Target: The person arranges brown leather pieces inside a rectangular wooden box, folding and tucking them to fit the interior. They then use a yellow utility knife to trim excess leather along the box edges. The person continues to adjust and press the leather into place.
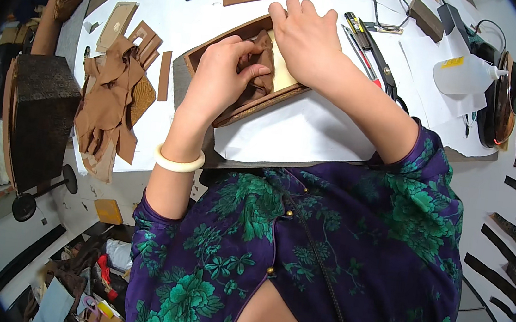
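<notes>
Where L grip point(222, 71) curls, brn fabric point(261, 86) touching beneath, inside box point(263, 105)

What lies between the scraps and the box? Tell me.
In the head view, a brown strip lies between scraps and box, then the grey mat's edge nearer the box.

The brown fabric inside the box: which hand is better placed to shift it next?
Likely the left: the left hand has its thumb and fingers at the brown fabric, while the right hand stretches over the cream interior of the rectangular box, fingers toward its far side.
</notes>
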Motion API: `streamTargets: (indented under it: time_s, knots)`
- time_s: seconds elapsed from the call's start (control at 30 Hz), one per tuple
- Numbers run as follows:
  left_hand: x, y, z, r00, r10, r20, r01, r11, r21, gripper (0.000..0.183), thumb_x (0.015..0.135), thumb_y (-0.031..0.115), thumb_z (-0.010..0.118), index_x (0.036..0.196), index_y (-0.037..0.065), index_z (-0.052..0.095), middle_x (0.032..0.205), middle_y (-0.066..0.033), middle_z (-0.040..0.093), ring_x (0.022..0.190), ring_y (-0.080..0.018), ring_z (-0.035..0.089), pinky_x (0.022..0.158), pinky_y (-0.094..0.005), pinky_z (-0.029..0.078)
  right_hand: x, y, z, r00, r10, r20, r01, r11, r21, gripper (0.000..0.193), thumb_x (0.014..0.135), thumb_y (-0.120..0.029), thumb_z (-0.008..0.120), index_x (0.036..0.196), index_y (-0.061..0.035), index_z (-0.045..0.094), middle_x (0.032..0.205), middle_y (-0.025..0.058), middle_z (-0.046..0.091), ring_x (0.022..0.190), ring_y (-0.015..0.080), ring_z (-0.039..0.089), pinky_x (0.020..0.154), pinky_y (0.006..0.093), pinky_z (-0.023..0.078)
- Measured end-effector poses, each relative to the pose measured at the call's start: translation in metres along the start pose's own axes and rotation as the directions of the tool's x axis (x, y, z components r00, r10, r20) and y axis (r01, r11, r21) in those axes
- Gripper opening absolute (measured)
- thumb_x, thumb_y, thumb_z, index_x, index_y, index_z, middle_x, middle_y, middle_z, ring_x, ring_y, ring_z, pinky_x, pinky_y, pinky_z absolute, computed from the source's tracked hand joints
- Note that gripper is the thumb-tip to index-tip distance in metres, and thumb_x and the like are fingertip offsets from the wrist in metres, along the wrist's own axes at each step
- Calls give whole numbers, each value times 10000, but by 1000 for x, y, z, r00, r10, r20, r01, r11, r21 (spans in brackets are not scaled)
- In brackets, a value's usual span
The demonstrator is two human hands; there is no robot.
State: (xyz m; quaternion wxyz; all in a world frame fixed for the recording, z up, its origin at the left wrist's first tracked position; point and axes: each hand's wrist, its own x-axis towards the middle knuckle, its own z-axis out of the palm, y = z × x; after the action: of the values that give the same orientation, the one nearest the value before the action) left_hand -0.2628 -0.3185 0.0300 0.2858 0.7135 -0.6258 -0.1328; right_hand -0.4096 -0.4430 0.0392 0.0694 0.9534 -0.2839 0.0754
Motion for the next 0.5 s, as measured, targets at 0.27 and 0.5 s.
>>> streamTargets:
  time_s: [0.27, 0.5]
  knots:
    - [1, 4, 0, 998, -62, 25, 62, 998, 10, 346, 848, 154, 910, 1113, -16, 768, 851, -130, 660, 730, -248, 616, 715, -388, 525, 1, 9, 5, 996, -45, 72, 37, 994, 106, 449, 869, -66, 722, 1271, -18, 530, 1166, 124, 641, 1128, 316, 677, 879, 482, 529]
    - [-3, 14, -1, 1000, 26, 0, -26, 999, -34, 311, 911, 29, 808, 1219, 9, 771, 908, -146, 635, 795, -303, 627, 784, -396, 532, -24, 25, -13, 991, -122, -62, 130, 983, 132, 239, 845, -107, 722, 1048, -51, 836, 1189, 165, 639, 1185, 363, 598, 1033, 606, 441]
